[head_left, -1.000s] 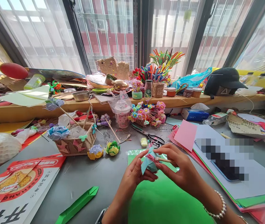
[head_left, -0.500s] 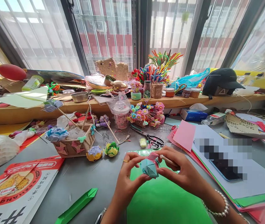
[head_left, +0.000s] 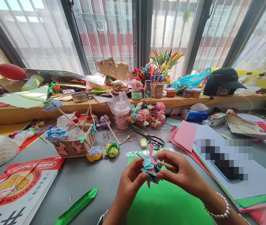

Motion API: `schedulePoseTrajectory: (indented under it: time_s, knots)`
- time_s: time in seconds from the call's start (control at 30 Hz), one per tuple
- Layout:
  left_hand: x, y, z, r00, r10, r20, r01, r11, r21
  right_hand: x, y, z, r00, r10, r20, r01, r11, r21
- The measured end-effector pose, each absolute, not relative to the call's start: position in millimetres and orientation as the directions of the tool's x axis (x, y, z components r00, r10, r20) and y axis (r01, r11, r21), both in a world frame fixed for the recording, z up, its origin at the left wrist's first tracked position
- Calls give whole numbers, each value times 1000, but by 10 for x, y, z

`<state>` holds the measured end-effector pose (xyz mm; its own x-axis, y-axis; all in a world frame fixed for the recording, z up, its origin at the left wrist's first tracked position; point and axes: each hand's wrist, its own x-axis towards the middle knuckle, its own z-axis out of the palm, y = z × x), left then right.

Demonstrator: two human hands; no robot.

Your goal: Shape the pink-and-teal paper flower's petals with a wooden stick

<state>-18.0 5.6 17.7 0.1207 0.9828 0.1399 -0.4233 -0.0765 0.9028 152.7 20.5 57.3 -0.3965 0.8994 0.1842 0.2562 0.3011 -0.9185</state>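
Between my two hands is a folded paper flower [head_left: 150, 167] in pale blue and pink, held above a green mat [head_left: 168, 200]. My left hand [head_left: 133, 176] grips its left side, with the thumb at the lower edge. On the right side, my right hand [head_left: 177, 168] pinches the flower with thumb and fingers. A thin pale stick [head_left: 168, 164] also lies in my right hand, its tip close to the flower. A folded green paper strip [head_left: 78, 207] rests on the table to the left.
Scissors [head_left: 155, 142] and a small yellow block [head_left: 143, 143] lie beyond my hands. At left stands a decorated cardboard box [head_left: 74, 147] with paper flowers. Stacked coloured paper [head_left: 247, 187] and a phone [head_left: 226, 168] are at right, a printed paper bag [head_left: 17, 187] at left.
The flower has been turned between my hands, so its layered petals and a pink upright tip now show. My left fingers have curled closer around it. The table things have not moved.
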Motion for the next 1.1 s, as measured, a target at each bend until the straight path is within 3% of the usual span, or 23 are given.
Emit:
schedulePoseTrajectory:
  time_s: [0.3, 0.67, 0.87, 1.1]
  knots:
    - [-147, 24, 243, 136, 983, 123, -390, -61, 919, 1525, 232, 561, -435, 898, 73, 130, 143, -981]
    - [-151, 9, 297, 148, 981, 129, -303, -79, 950, 1506, 221, 562, -426, 899, 104, 180, 197, -964]
    - [-156, 29, 294, 123, 983, 136, -363, -83, 928, 1511, 215, 579, -433, 896, 99, 177, 192, -965]
    - [-198, 58, 273, 209, 977, 40, -501, 72, 863, 1561, 219, 599, -460, 880, 122, 141, 208, -968]
